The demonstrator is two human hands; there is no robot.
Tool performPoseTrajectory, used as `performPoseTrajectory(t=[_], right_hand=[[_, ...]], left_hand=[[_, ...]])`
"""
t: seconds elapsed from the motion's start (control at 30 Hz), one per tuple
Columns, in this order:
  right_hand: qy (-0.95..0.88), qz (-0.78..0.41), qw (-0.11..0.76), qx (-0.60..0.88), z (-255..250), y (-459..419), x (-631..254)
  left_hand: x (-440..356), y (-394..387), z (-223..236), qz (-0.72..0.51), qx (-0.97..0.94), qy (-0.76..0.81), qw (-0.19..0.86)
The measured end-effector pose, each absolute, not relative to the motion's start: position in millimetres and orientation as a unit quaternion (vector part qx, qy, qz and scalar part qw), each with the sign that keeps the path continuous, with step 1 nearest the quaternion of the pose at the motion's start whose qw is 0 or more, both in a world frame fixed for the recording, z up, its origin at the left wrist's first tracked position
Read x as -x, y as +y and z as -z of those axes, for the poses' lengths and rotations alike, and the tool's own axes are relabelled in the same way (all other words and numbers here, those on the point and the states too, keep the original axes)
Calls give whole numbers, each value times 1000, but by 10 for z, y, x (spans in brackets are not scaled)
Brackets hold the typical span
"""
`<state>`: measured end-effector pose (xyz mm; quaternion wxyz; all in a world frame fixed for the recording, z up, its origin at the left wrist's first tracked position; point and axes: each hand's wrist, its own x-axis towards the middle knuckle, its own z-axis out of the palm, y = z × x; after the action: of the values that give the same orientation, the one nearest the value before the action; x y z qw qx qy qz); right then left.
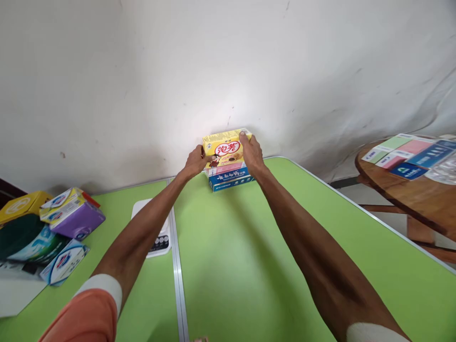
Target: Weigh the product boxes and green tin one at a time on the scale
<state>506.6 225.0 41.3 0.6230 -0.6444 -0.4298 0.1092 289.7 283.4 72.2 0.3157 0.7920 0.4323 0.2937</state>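
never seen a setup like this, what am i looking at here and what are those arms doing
There's no machine: these are a person's own bare arms, seen in one picture from a camera worn on their head, looking forward and down. The left hand and right hand grip opposite ends of a yellow box. It appears to rest on a stack, with a pink band and blue packaging showing below it. All this is on a green table. A white device with buttons is partly hidden by the left forearm. Farther left are more packages, including a purple-and-yellow one. At right, a wooden table holds flat, colourful packs.
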Motion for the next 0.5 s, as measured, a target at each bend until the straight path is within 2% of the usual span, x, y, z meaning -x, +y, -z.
performPoseTrajectory(t=[0.13,0.27,0.4,0.5], right_hand=[[-526,-116,611,580,-594,1736,-4524],[-608,-198,578,507,-576,1353,-3706],[-627,-247,574,465,-346,1242,-2899],[-629,-261,568,463,-166,1251,-2527]], left_hand=[[-2057,2518,-860,-347,-798,365,331],[-1012,2023,-893,-361,-774,387,347],[-230,1631,-661,-379,-731,457,337],[58,1499,-420,-399,-708,476,336]])
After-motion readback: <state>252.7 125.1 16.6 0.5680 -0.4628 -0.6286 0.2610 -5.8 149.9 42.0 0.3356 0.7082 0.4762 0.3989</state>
